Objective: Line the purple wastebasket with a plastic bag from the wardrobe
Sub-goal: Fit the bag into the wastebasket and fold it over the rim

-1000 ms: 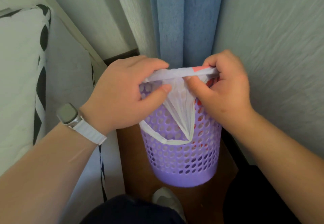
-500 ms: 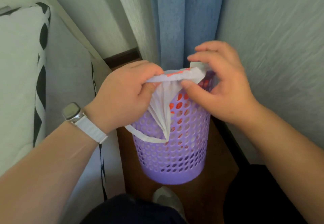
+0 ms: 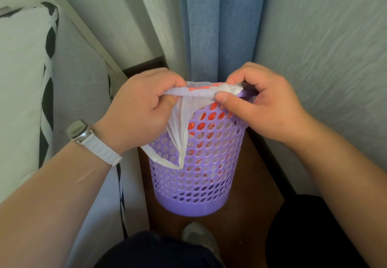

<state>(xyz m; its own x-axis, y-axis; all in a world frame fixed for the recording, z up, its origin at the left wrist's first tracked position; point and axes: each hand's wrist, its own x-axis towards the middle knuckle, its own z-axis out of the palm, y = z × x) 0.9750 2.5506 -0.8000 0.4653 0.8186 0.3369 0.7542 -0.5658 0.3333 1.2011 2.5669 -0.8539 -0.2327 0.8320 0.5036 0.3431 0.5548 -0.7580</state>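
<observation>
Pillow (image 3: 21, 74) at far left. Left hand (image 3: 138, 112), watch (image 3: 78, 130) on the wrist, grips the plastic bag (image 3: 202, 92) at the rim. The bag sits inside the purple wastebasket (image 3: 199, 184), which is upright on the floor below a blue curtain (image 3: 219, 26); one handle hangs outside. Right hand (image 3: 266, 108) pinches the bag's edge at the rim.

Silver watch (image 3: 78, 131) on a white strap (image 3: 100, 149), dark trousers (image 3: 157, 251), a pale shoe (image 3: 199, 234)
</observation>
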